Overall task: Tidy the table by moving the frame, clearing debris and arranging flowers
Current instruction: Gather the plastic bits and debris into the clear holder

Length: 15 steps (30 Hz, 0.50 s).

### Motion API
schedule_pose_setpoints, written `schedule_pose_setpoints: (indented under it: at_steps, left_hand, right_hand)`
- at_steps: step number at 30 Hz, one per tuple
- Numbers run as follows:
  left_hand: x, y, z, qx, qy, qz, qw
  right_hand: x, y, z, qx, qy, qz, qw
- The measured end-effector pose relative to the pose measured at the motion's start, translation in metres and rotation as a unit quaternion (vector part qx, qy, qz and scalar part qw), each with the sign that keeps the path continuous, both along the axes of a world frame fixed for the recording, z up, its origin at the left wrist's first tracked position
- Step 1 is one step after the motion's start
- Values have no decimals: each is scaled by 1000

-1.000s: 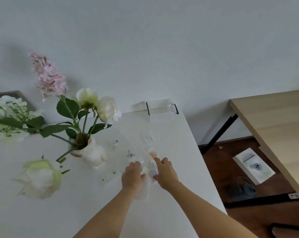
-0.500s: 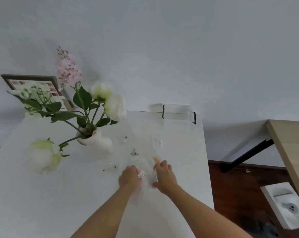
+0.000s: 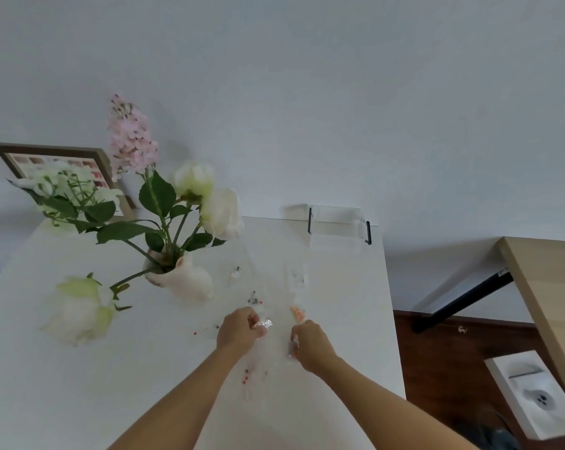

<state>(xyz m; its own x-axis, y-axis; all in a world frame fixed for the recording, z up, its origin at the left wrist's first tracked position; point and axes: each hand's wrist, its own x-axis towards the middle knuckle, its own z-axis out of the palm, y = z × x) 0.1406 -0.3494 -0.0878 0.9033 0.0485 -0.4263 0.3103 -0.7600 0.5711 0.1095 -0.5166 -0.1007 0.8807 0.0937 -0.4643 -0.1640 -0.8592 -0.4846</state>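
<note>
Both our hands work the debris step: left hand (image 3: pixel 240 331) pinches a clear wrapper (image 3: pixel 263 324), right hand (image 3: pixel 312 344) grips another scrap (image 3: pixel 293 347). Next we likely gather the beads (image 3: pixel 246 377) nearby. Beyond stand the vase (image 3: pixel 180 280) and, against the wall, the frame (image 3: pixel 52 164).

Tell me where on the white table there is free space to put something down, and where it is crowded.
The white table is bare at its near left, below the drooping white flower. A smaller free strip runs along the right edge, below the clear acrylic stand. It is crowded in the middle: small clear packets and beads lie between the vase, the left hand and the right hand.
</note>
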Motion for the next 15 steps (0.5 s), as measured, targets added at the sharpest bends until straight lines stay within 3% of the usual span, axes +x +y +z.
schedule_pose_setpoints:
  at_steps: [5,11,15]
  left_hand:
    - [45,-14,11,-56,-84,-12,995]
    - [109,-71,35,-59,-182,-60,980]
    - [148,-114,50,-75,-224,-63,970]
  right_hand:
    - [24,-28,15,90,-18,-91,992]
    - [86,-91,59,165,-91,-262,947]
    - [128,-126,73,176,-114,-315,926]
